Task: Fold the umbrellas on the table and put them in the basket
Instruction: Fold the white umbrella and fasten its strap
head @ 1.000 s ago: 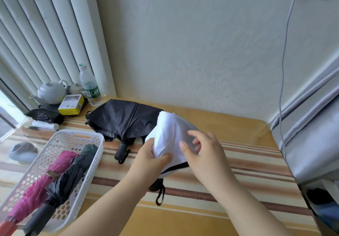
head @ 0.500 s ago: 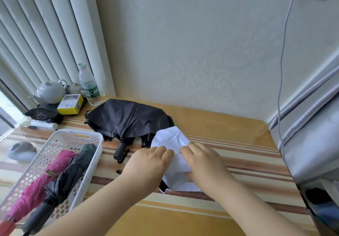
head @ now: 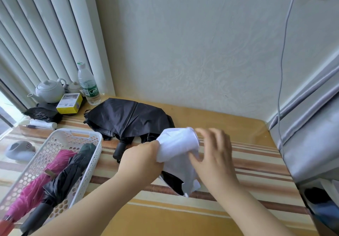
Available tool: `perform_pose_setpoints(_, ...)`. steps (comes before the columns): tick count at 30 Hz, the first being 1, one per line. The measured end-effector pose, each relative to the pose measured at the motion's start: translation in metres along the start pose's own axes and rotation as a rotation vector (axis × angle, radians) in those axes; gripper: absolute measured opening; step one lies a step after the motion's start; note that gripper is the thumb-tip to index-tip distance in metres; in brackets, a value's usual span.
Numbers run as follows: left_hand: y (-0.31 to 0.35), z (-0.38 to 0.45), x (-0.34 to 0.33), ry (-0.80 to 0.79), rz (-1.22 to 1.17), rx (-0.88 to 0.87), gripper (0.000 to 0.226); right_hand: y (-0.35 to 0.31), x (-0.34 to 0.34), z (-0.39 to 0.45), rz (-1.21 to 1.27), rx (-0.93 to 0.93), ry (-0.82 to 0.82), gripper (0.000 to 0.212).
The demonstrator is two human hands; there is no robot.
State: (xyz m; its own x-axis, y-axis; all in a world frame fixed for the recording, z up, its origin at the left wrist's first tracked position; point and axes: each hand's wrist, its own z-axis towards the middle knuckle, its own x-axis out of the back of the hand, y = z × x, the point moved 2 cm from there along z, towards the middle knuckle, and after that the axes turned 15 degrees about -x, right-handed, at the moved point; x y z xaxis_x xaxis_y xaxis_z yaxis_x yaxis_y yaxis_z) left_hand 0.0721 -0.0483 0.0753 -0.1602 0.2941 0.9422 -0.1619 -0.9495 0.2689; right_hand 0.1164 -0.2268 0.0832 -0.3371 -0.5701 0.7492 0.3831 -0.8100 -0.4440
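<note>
A wooden tabletop [head: 229,123] with a striped cloth fills the lower view, set against a pale wall. At its far left a loosely collapsed black umbrella [head: 128,118] lies spread, its handle pointing toward the viewer. In front of it on the left sits a white perforated basket [head: 60,140], already holding a pink umbrella [head: 36,188] and a dark umbrella [head: 62,180], both rolled.

Near the middle of the tabletop, a white umbrella [head: 178,145] with a black lining is being gathered. The left hand [head: 143,160] grips one side of its bunched white canopy, fingers curled into the fabric. The right hand [head: 213,153] is at the other side with fingers spread and relaxed, blurred by motion; it appears to hold nothing, only brushing the cloth.

This looks like the wrapping step: the canopy panels need smoothing and winding tight around the shaft before it can go into the basket, and the black umbrella is not yet folded.

The white umbrella's handle and strap are hidden under the fabric and hands. The basket's near end is cut off by the frame. Small items at the far left, a teapot [head: 49,88], a water bottle [head: 88,84] and a yellow box [head: 69,103], sit well apart.
</note>
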Motion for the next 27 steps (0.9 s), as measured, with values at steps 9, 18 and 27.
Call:
perform_pose_setpoints(9, 0.008, 0.003, -0.003, 0.067, -0.683, 0.412, 0.018, -0.038, -0.003, -0.007, 0.319, -0.616, -0.762, 0.03)
perform_pose_setpoints(18, 0.005, -0.003, 0.009, -0.049, -1.31, 0.443, 0.016, -0.046, -0.004, -0.02, 0.572, -0.723, -1.054, 0.052)
perform_pose_setpoints(27, -0.027, -0.006, 0.022, 0.005, -1.076, 0.521, 0.046, 0.008, 0.018, 0.002, 0.294, -0.74, -0.48, 0.044)
